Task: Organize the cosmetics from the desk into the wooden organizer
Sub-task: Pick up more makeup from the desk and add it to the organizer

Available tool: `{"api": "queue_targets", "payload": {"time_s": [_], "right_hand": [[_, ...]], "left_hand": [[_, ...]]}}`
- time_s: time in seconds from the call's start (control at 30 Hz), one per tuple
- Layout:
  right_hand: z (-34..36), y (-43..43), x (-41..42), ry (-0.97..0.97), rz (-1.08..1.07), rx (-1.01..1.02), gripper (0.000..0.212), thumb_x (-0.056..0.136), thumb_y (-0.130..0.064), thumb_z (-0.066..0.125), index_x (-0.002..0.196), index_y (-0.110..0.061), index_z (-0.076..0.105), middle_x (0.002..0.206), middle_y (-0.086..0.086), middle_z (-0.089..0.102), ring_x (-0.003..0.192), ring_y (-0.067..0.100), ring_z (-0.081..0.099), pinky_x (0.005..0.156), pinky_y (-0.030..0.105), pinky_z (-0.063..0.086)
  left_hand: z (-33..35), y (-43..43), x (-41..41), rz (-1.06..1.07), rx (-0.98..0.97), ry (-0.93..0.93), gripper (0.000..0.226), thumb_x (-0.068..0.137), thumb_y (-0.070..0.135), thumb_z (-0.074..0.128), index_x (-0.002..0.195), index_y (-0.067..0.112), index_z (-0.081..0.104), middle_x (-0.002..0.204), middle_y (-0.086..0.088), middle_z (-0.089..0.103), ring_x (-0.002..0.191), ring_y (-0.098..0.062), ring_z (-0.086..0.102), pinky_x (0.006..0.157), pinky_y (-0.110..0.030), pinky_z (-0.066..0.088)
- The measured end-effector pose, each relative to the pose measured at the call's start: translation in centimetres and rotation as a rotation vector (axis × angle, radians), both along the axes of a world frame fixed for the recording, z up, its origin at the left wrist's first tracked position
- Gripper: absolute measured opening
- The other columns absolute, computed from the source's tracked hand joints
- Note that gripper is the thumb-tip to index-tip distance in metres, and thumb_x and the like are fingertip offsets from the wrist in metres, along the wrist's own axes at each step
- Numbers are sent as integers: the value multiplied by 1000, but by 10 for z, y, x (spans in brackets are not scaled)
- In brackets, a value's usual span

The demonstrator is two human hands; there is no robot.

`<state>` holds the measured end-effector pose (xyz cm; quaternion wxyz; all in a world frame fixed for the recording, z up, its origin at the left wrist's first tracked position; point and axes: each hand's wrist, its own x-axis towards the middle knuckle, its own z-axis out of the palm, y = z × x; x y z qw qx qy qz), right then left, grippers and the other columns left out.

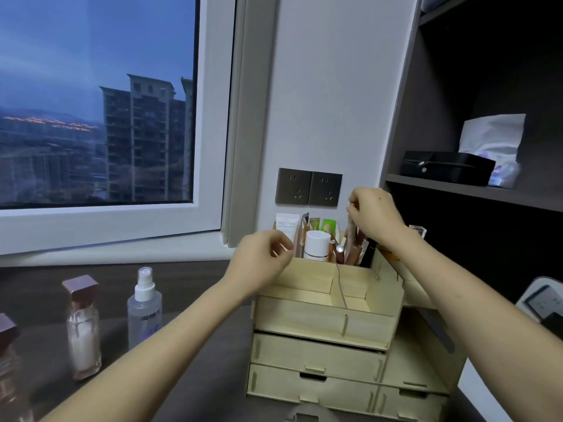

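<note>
The pale wooden organizer [323, 324] stands on the dark desk, with drawers below and open compartments on top. Its back compartments hold a white tube [287, 224], a white bottle [316, 245], sachets and several slim items. My right hand [376, 213] is above the back right compartment, pinched on the top of a slim brown stick [351, 239] that stands in it. My left hand [263, 254] hovers at the organizer's back left corner, fingers curled; whether it holds anything is unclear. On the desk to the left stand a clear spray bottle [143, 306] and a pink bottle [83, 325].
Another dark-capped bottle [7, 360] is cut off at the left edge. Two wall sockets [308, 187] sit behind the organizer. Dark shelves at the right hold a black case [444, 167] and a white bag [493, 138]. A white device [542, 303] lies at the right.
</note>
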<state>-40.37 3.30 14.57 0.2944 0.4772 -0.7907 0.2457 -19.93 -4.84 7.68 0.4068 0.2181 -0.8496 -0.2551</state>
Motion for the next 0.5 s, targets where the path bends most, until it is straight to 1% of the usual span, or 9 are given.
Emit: {"api": "queue_targets", "payload": {"time_s": [0.07, 0.17, 0.27, 0.33, 0.37, 0.43, 0.5], "right_hand": [[4, 5, 3, -18, 27, -38, 18, 89, -6, 51, 95, 1, 66, 93, 17, 68, 90, 32, 62, 81, 41, 52], [16, 15, 5, -63, 57, -150, 17, 88, -5, 53, 95, 1, 67, 89, 12, 69, 83, 24, 61, 80, 36, 51], [25, 25, 5, -76, 100, -282, 17, 87, -8, 56, 99, -3, 68, 83, 4, 65, 77, 14, 57, 77, 30, 49], [28, 32, 5, -83, 115, -347, 19, 87, -10, 57, 102, -4, 68, 82, 1, 63, 77, 12, 57, 74, 25, 45], [28, 35, 3, -86, 116, -368, 20, 87, -10, 57, 102, -5, 68, 82, 1, 63, 77, 12, 57, 74, 24, 44], [27, 38, 0, -88, 113, -386, 20, 86, -11, 57, 102, -5, 68, 82, 1, 63, 76, 12, 57, 74, 24, 45], [24, 39, -2, -95, 115, -374, 20, 87, -11, 57, 103, -5, 68, 82, 1, 63, 77, 13, 57, 75, 26, 47]], "left_hand": [[4, 7, -20, -54, -94, -98, 11, 83, 24, 63, 85, 15, 69, 71, 6, 60, 68, -10, 53, 62, -21, 39], [15, 15, -56, -102, -152, -192, 22, 83, 30, 65, 91, 9, 68, 81, -2, 62, 77, -15, 56, 63, -23, 37], [22, 12, -87, -108, -192, -248, 27, 83, 30, 66, 95, 6, 67, 94, -10, 70, 91, -23, 62, 71, -28, 44], [25, 7, -101, -103, -193, -264, 26, 84, 28, 65, 94, 4, 67, 95, -14, 71, 91, -27, 63, 75, -30, 47], [27, 5, -107, -97, -187, -264, 25, 85, 27, 64, 93, 3, 67, 94, -15, 71, 91, -28, 63, 74, -30, 47], [32, 1, -116, -78, -171, -245, 25, 86, 26, 62, 94, 2, 67, 94, -15, 71, 90, -28, 64, 72, -28, 44], [37, -2, -122, -73, -148, -227, 26, 87, 25, 61, 94, 2, 69, 94, -15, 72, 85, -26, 64, 72, -29, 45]]}}
